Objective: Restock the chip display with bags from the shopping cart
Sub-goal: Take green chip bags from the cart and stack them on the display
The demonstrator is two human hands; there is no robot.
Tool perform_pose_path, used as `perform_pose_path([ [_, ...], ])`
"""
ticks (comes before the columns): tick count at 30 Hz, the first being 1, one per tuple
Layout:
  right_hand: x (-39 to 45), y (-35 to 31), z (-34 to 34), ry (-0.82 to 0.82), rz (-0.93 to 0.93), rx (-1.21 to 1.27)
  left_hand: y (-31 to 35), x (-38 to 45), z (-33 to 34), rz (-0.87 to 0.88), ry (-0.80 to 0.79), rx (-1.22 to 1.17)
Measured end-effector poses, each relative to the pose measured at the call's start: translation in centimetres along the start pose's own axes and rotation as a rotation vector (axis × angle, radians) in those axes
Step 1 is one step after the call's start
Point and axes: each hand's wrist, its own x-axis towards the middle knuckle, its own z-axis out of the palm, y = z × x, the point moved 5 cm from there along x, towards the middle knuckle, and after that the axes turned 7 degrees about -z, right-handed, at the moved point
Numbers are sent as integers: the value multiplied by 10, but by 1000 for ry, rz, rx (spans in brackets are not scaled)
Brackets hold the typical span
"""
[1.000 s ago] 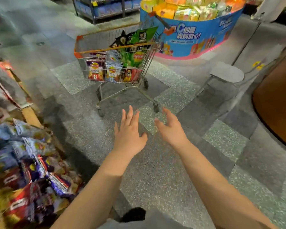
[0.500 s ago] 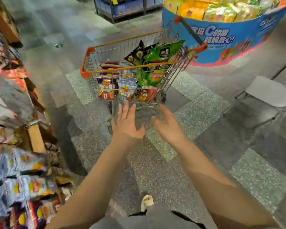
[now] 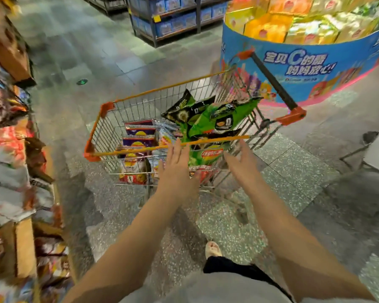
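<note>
Green chip bags (image 3: 208, 125) sit piled highest at the handle end of the shopping cart (image 3: 96, 136), purple ones low toward its front corner. Both the left hand (image 3: 176, 171) and the right hand (image 3: 242, 165) reach at the near rim, fingers spread, holding nothing. Best to clear the rim first, then take the top green bag by its sides (squeezing risks crushed chips) before turning to the chip display (image 3: 7, 149).
</note>
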Motion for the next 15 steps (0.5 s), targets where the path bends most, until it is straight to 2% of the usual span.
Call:
perform_pose_path([
  [5, 106, -12, -11, 64, -11, -31, 22, 94, -18, 3, -12, 54],
  [10, 169, -17, -11, 79, 15, -124, 15, 172, -19, -50, -59, 62],
  [15, 212, -3, -2, 113, 160, -189, 25, 265, -13, 84, -81, 80],
])
